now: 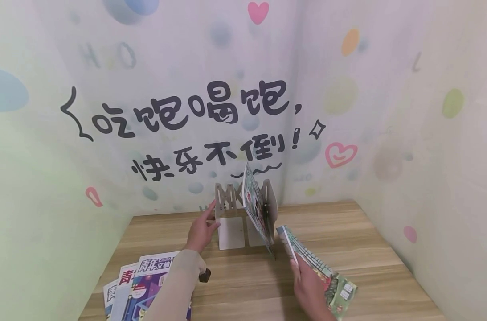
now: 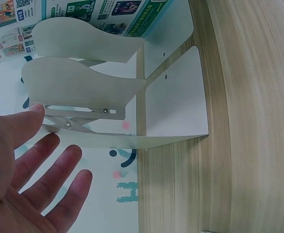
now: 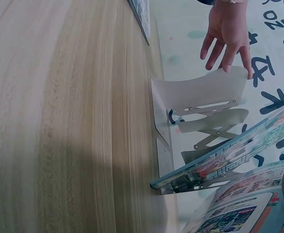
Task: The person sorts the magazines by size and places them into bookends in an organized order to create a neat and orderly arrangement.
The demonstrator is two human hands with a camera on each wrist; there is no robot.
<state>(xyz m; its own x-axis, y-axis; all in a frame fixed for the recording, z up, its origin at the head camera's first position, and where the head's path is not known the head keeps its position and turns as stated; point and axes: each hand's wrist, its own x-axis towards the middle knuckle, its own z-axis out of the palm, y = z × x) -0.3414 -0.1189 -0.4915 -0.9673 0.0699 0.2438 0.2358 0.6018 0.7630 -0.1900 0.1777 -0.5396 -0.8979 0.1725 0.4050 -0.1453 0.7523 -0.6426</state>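
Note:
An expandable metal book rack with folding cross-bars stands on the table near the back wall. My left hand pinches the edge of its left end panel, thumb on the inner side and index finger on the outer, the other fingers spread, as the left wrist view shows. Inside the rack a magazine stands on edge, leaning near the right end panel. My right hand grips another magazine with a green illustrated cover, to the right of the rack. In the right wrist view this held magazine is partly cut off.
Several magazines with purple and blue covers lie overlapping at the table's front left, partly behind my left sleeve. The wood-grain table meets printed curtain-like walls at the back and sides.

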